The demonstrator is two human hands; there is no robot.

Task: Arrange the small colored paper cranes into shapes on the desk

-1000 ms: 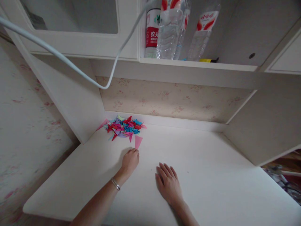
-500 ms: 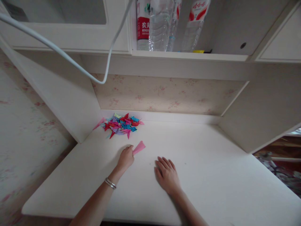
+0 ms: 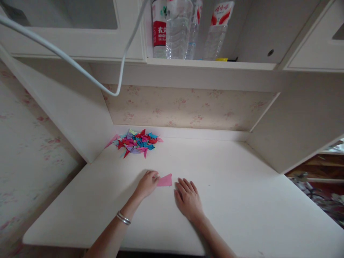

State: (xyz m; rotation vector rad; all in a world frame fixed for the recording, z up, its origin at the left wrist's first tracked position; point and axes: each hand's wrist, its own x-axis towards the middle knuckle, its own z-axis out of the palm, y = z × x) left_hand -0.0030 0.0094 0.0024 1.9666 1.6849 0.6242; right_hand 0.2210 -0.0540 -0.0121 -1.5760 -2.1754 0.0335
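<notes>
My left hand pinches one corner of a pink folded paper piece low over the white desk. A bracelet sits on that wrist. My right hand lies flat on the desk just right of the pink piece, fingers stretched out and holding nothing. A heap of small folded paper pieces in red, blue, pink and purple lies at the back left corner of the desk, apart from both hands.
A shelf above holds several plastic water bottles and a yellow item. A white cable hangs across the upper left. Cabinet side panels close in the desk at left and right. The desk's front edge is near.
My left hand has drawn the pink piece from beside the heap toward me and to the right, close to the right hand. The right hand has stayed flat on the desk.
</notes>
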